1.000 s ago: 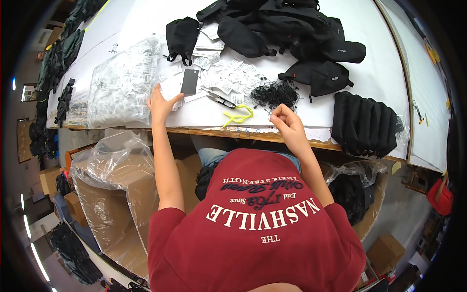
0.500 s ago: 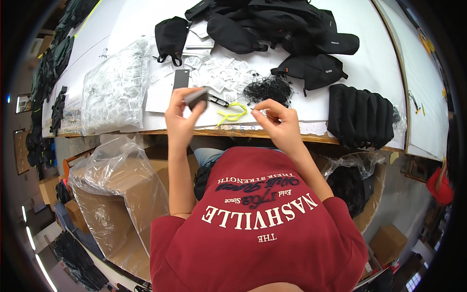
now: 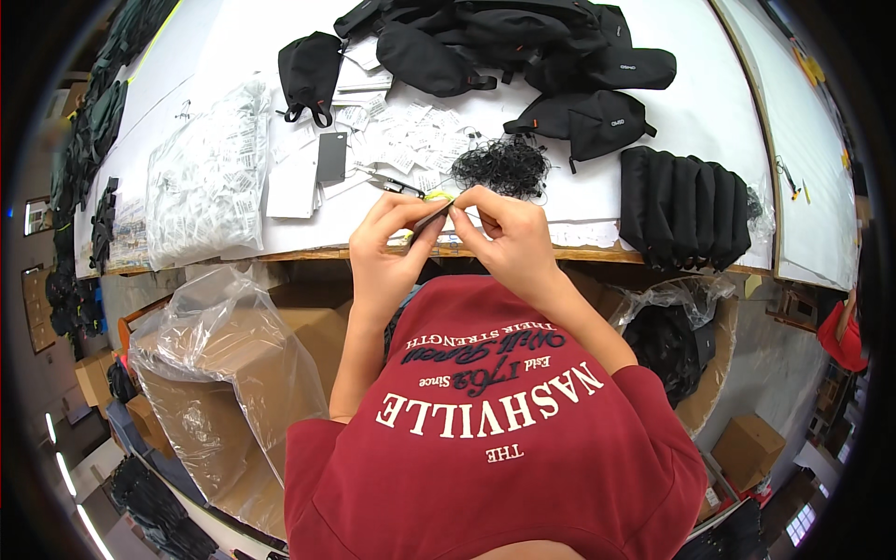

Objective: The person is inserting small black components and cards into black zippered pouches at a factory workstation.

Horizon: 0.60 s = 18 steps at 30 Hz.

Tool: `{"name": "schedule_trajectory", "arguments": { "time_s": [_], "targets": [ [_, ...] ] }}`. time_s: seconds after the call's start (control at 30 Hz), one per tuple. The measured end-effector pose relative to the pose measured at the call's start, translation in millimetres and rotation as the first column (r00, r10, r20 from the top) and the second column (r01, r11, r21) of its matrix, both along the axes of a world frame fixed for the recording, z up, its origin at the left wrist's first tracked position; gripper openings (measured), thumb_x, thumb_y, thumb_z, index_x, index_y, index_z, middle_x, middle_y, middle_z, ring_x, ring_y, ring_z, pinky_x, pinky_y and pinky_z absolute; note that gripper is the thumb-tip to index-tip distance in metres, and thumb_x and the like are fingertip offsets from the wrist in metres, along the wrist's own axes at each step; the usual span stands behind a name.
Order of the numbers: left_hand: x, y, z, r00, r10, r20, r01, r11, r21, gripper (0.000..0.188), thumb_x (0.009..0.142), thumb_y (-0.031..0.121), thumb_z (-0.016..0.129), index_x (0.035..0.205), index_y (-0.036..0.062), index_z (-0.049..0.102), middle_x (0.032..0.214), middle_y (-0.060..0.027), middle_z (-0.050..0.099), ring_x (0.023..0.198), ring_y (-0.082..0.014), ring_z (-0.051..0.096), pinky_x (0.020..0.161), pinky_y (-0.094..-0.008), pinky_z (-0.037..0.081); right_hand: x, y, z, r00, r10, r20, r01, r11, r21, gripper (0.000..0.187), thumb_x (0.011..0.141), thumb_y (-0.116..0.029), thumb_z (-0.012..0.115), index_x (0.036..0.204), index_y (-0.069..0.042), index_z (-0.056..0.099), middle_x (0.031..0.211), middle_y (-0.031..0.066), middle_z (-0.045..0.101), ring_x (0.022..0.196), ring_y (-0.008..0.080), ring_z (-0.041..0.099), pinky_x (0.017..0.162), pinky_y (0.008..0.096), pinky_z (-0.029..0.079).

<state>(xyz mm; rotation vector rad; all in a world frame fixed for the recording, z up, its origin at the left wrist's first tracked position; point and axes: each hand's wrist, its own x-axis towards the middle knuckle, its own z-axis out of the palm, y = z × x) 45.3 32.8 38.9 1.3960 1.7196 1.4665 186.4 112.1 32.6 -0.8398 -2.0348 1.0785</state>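
My left hand (image 3: 392, 245) pinches a dark hang tag (image 3: 427, 222) between thumb and fingers, above the table's near edge. Against the tag's upper end, the closed fingertips of my right hand (image 3: 509, 233) meet; whatever small thing they pinch is hidden. Just beyond my fingers lie a black-handled tool (image 3: 399, 186) and a bright yellow cord (image 3: 437, 196), partly covered by the hands. A tangled heap of black string loops (image 3: 502, 168) sits past my right hand. Loose white printed labels (image 3: 401, 138) spread beside it, with another dark tag (image 3: 332, 156) to their left.
Black pouches (image 3: 523, 42) pile at the back, and a row of several black pouches (image 3: 683, 210) stands at right. A clear bag of white labels (image 3: 210, 177) lies left. Plastic-lined cartons (image 3: 219, 373) flank me below the table edge (image 3: 579, 254).
My hands have come together: the left moved right and nearer with the dark tag, the right moved left to meet its end. The view has shifted slightly.
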Motion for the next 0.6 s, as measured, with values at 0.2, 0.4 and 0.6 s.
{"name": "schedule_trajectory", "arguments": {
  "time_s": [0.2, 0.4, 0.6],
  "targets": [
    [-5, -1, -5, 0.991, -0.102, 0.084, 0.103, 0.995, -0.013, 0.015, 0.080, 0.000, 0.066, 0.095, -0.0005, 0.068, 0.088, -0.0068, 0.062, 0.080, -0.0132, 0.059, 0.072, -0.0250, 0.047, 9, 5, -5, 0.982, -0.018, -0.190, -0.072, 0.885, -0.460, 0.006, 0.083, -0.008, 0.067, 0.086, -0.005, 0.063, 0.053, -0.0072, 0.032, 0.050, 0.0013, 0.026, 0.046, 0.0224, 0.019],
    [-19, 5, -30, 0.787, -0.250, 0.564, 0.389, 0.911, -0.138, 0.016, 0.093, 0.011, 0.055, 0.101, -0.0015, 0.062, 0.091, -0.0037, 0.060, 0.082, -0.0108, 0.055, 0.075, -0.0246, 0.045, 27, 10, -12, 0.981, 0.122, -0.149, -0.180, 0.856, -0.485, 0.008, 0.079, -0.006, 0.071, 0.083, -0.003, 0.064, 0.057, -0.0085, 0.039, 0.054, 0.0007, 0.030, 0.048, 0.0213, 0.021],
    [-10, 17, -37, 0.751, -0.369, 0.547, 0.515, 0.847, -0.136, 0.009, 0.091, 0.010, 0.058, 0.092, 0.0012, 0.058, 0.087, 0.0007, 0.055, 0.080, -0.0045, 0.051, 0.070, -0.0197, 0.041, 39, 19, -17, 0.978, 0.184, -0.094, -0.207, 0.864, -0.458, 0.008, 0.082, -0.009, 0.069, 0.084, -0.003, 0.063, 0.059, -0.0068, 0.044, 0.054, 0.0011, 0.033, 0.049, 0.0202, 0.025]
  ]
}}
